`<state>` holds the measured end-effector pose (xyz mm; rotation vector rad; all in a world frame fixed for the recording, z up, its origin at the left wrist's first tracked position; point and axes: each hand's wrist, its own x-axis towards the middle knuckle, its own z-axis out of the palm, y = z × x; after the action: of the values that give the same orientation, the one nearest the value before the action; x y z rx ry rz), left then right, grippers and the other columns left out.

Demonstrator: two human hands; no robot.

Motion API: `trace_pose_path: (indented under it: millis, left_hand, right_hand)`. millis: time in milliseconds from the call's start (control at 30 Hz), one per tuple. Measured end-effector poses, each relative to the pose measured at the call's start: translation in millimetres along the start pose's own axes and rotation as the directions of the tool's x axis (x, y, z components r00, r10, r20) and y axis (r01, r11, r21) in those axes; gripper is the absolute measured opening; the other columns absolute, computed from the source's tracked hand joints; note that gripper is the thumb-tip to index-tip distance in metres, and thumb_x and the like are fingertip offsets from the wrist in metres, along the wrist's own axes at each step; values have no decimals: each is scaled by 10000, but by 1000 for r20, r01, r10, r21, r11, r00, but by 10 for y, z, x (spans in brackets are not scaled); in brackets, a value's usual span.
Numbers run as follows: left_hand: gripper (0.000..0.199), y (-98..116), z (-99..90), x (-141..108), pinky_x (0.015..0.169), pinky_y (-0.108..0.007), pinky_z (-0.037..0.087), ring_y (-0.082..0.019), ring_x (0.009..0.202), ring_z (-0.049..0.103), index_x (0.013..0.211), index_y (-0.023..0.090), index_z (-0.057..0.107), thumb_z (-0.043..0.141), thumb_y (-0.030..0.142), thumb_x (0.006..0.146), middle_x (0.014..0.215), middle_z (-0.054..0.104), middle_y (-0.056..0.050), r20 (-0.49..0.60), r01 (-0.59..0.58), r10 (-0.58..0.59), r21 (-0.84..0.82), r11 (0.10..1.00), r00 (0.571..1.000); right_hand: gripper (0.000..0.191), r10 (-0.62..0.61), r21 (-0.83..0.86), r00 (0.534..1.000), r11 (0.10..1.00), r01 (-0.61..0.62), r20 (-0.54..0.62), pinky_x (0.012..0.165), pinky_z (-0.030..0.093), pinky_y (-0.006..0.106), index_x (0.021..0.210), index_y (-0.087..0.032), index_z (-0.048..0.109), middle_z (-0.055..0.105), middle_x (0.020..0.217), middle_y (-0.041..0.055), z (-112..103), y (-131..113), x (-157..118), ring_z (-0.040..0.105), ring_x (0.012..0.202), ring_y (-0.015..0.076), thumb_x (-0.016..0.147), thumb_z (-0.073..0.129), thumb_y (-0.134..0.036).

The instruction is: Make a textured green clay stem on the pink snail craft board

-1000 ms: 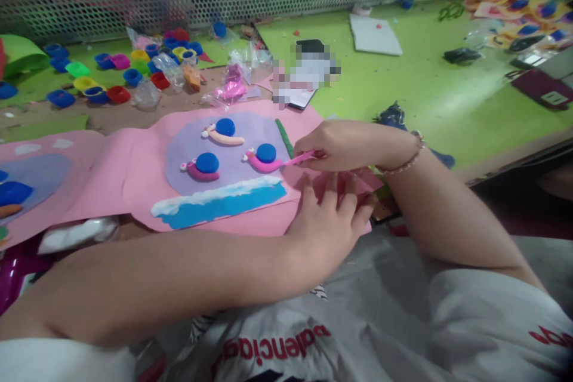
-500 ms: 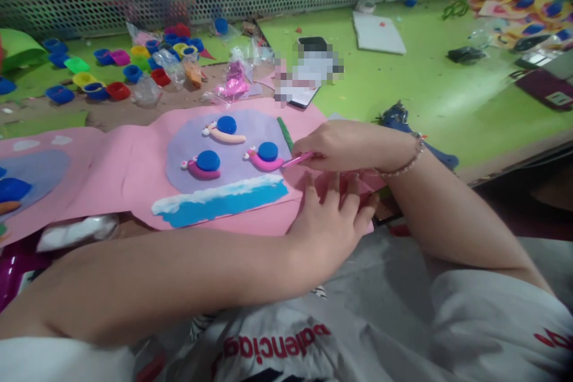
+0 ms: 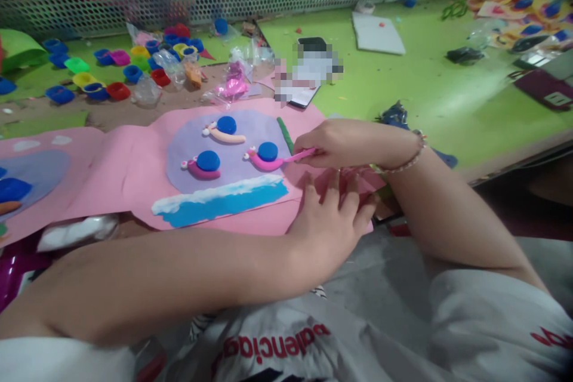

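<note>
My right hand (image 3: 329,143) is closed on a thin pink tool (image 3: 301,155), whose tip touches the tail of a pink clay snail (image 3: 266,162) with a blue shell. My left hand (image 3: 333,209) lies with fingers spread on the pink sheet (image 3: 120,173), just below the right hand. Two more clay snails, one peach (image 3: 229,136) and one pink (image 3: 206,175), sit on the purple oval (image 3: 183,143). Below them runs a blue strip (image 3: 224,203) with a white top edge. A green clay strip (image 3: 285,133) ends beside my right hand.
Behind the sheet, small coloured tubs (image 3: 96,91) and plastic bags (image 3: 147,91) cover the back left. A phone (image 3: 308,77) lies beyond my right hand, with a white board (image 3: 378,33) farther back. At the far right is a maroon case (image 3: 541,88).
The pink tool has turned in my right hand, and its broader side now shows. Its tip remains at the snail's tail. My left hand has hardly moved.
</note>
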<state>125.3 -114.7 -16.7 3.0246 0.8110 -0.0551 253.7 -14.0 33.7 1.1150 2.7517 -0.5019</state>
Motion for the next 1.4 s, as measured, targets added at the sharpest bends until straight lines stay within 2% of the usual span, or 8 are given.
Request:
trace_pose_path:
  millis: [200, 333, 467, 567, 667, 767, 1033, 1400]
  left_hand:
    - [627, 2, 8, 2, 1028, -624, 358, -405, 1372, 320, 1491, 185, 272, 465, 363, 921, 1522, 333, -163, -14, 9, -9, 5, 1000, 1000]
    - [592, 6, 4, 0, 1041, -643, 327, -394, 1360, 335, 1494, 185, 262, 399, 342, 941, 1499, 375, -139, -22, 14, -13, 20, 1000, 1000]
    - [571, 2, -10, -2, 1041, -635, 325, -394, 1355, 341, 1496, 179, 260, 360, 308, 949, 1497, 373, -147, -6, 6, -6, 30, 1000, 1000]
    - [548, -2, -11, -3, 1041, -636, 330, -396, 1362, 334, 1489, 183, 281, 338, 296, 956, 1496, 380, -144, -9, 6, -5, 14, 1000, 1000]
    - [529, -5, -5, -5, 1038, -644, 335, -396, 1360, 343, 1484, 185, 295, 304, 303, 968, 1496, 383, -142, -24, 4, -4, 7, 1000, 1000]
    - [523, -5, 0, -5, 1038, -654, 329, -394, 1365, 338, 1484, 187, 295, 282, 293, 973, 1498, 380, -143, -36, 11, -11, 11, 1000, 999]
    - [615, -7, 14, 13, 1049, -666, 300, -398, 1372, 319, 1500, 178, 240, 416, 358, 939, 1515, 344, -161, 3, -9, 9, 4, 1000, 1000]
    - [641, 9, -6, -2, 1042, -660, 322, -401, 1353, 348, 1492, 189, 267, 485, 345, 910, 1520, 332, -166, 4, 0, 0, 16, 1000, 1000]
  right_hand:
    - [102, 5, 118, 996, 993, 6, -86, 542, 251, 239, 717, -186, 455, 402, 577, -50, -32, 103, -46, 312, 534, 73, 817, 472, -175]
    - [41, 111, 61, 976, 993, -101, -186, 600, 281, 261, 793, -195, 477, 459, 655, -15, -72, 152, -81, 352, 608, 103, 816, 456, -169]
    - [104, 301, -9, 855, 942, -336, -423, 621, 300, 299, 825, -187, 491, 478, 715, 42, -89, 209, -105, 377, 650, 147, 804, 411, -123]
    - [144, 341, 4, 794, 920, -392, -503, 656, 332, 323, 721, -183, 481, 491, 763, 79, -103, 221, -118, 416, 693, 174, 798, 383, -112]
    - [182, 324, 93, 846, 944, -316, -424, 715, 360, 324, 715, -168, 517, 541, 821, 98, -130, 192, -130, 473, 750, 183, 842, 387, -176]
    - [311, 323, 195, 924, 938, -285, -204, 667, 349, 298, 775, -166, 555, 553, 732, 53, -150, 166, -138, 478, 685, 155, 927, 335, -324]
    - [325, 169, 107, 981, 978, -179, 94, 516, 227, 263, 565, -171, 433, 337, 513, -35, -66, 206, -117, 254, 509, 78, 858, 442, -311]
    - [367, 238, -46, 968, 971, -235, 75, 530, 249, 274, 600, -165, 520, 472, 535, 15, -61, 47, 17, 248, 495, 92, 889, 388, -349]
